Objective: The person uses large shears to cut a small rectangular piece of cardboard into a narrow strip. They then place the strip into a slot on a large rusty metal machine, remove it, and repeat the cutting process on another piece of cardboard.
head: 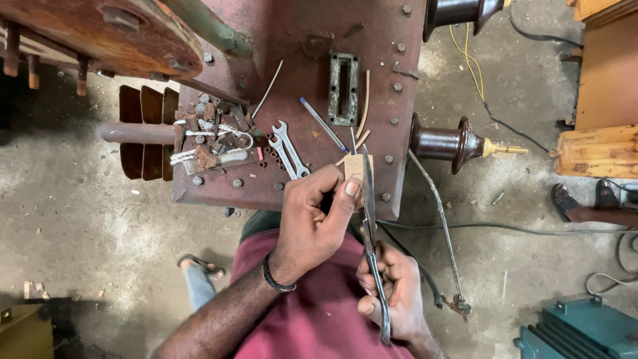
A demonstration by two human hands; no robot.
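The left hand (312,216) is raised in front of the chest, wrist bent, with its fingers curled shut and the thumb pressed flat against a small tan piece of card (357,167), which is pinched at its lower edge. The right hand (392,292) is held lower and nearer the body, its fingers wrapped closed around the dark handles of a pair of scissors (369,219). The long grey blades are pointed up and away, and their tips are laid against the card; whether the blades are parted cannot be told from this angle. The card is seen as a pale, roughly square scrap, held just above the near edge of a rusty red metal top (312,40). Two spanners (287,149) are lain on that top, near the left hand.
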